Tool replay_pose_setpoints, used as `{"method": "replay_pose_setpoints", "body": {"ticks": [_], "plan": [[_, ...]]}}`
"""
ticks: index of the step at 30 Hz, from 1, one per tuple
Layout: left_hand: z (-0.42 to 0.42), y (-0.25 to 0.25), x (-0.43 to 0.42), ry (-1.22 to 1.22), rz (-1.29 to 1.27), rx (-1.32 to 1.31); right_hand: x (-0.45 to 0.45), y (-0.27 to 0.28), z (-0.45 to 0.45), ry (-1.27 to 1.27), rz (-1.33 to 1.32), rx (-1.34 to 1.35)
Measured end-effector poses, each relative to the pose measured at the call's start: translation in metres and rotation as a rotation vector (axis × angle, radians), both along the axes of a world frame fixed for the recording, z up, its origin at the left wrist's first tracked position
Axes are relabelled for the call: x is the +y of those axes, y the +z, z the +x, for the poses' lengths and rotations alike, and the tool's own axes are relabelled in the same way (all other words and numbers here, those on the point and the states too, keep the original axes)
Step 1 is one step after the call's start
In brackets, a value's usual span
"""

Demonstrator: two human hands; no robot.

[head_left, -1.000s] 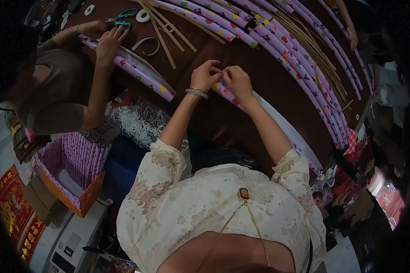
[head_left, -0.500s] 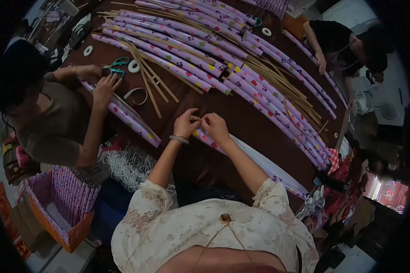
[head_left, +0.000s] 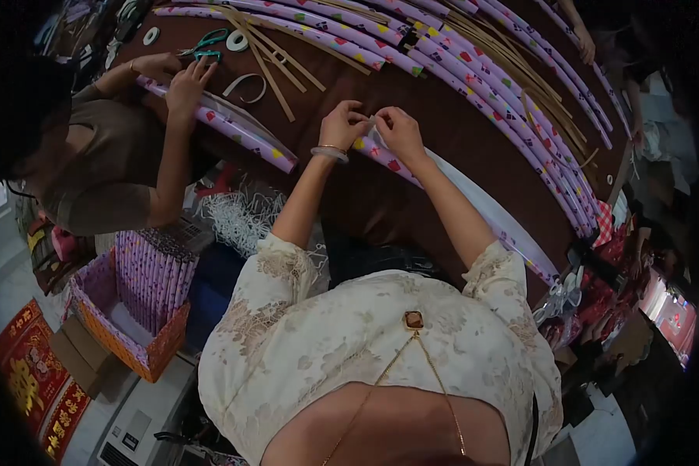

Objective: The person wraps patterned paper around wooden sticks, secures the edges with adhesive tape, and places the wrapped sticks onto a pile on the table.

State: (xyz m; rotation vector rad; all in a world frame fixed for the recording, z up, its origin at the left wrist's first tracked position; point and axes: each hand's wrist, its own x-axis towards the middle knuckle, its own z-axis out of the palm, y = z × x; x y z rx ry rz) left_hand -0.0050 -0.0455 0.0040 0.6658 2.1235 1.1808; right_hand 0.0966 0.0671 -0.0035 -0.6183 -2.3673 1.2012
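Note:
Purple patterned wrapping paper (head_left: 392,161), partly rolled, with its white inner side showing on the right, lies along the near table edge in front of me. My left hand (head_left: 345,128) is at its left end, fingers bent in a pinch; whatever sits between the fingertips is too small to make out. Close beside it, my right hand (head_left: 400,133) pinches at the paper's white edge. The two sets of fingertips nearly meet. Long rolled purple tubes (head_left: 473,89) lie beyond my hands.
On the left, a co-worker (head_left: 124,155) handles another purple roll (head_left: 241,137). Teal scissors (head_left: 207,48), tape rolls (head_left: 237,40) and thin wooden strips (head_left: 275,66) lie nearby. A basket (head_left: 159,353) of short tubes stands lower left. Another person's hand (head_left: 584,45) shows upper right.
My view has tilted down and shifted, so the table sits higher in the frame. Both hands remain at the paper's left end, in nearly the same pinching pose.

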Motion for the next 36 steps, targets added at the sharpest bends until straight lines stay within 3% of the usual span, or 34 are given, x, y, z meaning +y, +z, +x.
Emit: {"method": "replay_pose_setpoints", "body": {"ticks": [3, 11, 24, 30, 36], "plan": [[-0.001, 0.001, 0.0, -0.032, -0.033, 0.091, -0.004, 0.002, 0.0, 0.004, -0.108, -0.028], [0.0, 0.001, 0.002, -0.018, 0.003, 0.0, -0.007, -0.001, 0.0, -0.024, 0.063, 0.001], [-0.002, -0.003, 0.002, -0.031, -0.017, -0.031, -0.008, -0.006, 0.002, -0.058, -0.017, -0.005], [-0.002, 0.0, 0.0, -0.085, -0.062, 0.161, -0.01, -0.007, 0.0, -0.039, 0.138, 0.035], [-0.001, 0.004, 0.001, -0.035, -0.021, 0.113, -0.012, -0.008, -0.002, -0.063, 0.167, -0.015]]}}
